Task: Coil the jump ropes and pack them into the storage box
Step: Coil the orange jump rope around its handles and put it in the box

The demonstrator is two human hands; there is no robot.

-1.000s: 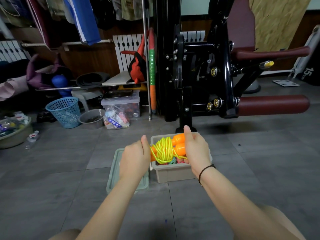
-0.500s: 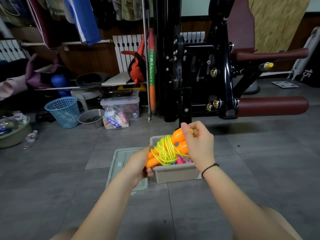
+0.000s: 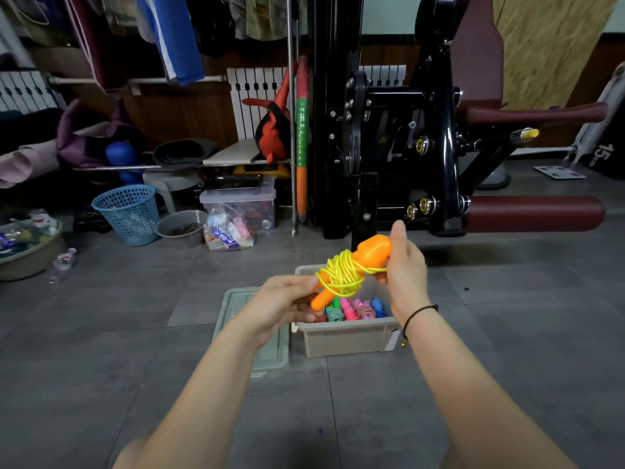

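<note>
A jump rope (image 3: 345,274) with orange handles and yellow cord wound round them hangs tilted in the air above the beige storage box (image 3: 345,338). My right hand (image 3: 404,272) grips the upper handle end and pinches the yellow cord. My left hand (image 3: 282,304) holds the lower handle end from the left. Several coiled ropes (image 3: 351,309) in green, pink, red-white and blue lie inside the box. The box's pale green lid (image 3: 252,328) lies flat on the floor just left of it, partly hidden by my left arm.
A black gym machine (image 3: 389,140) with dark red padded rollers stands right behind the box. A blue mesh basket (image 3: 128,213), a grey bowl (image 3: 182,225), a clear bin (image 3: 238,204) and a bag of items sit at the back left. Grey tiled floor (image 3: 101,333) surrounds the box.
Both hands have lifted the orange-and-yellow rope up out of the box and tilted it, upper end to the right. The coiled ropes below now show.
</note>
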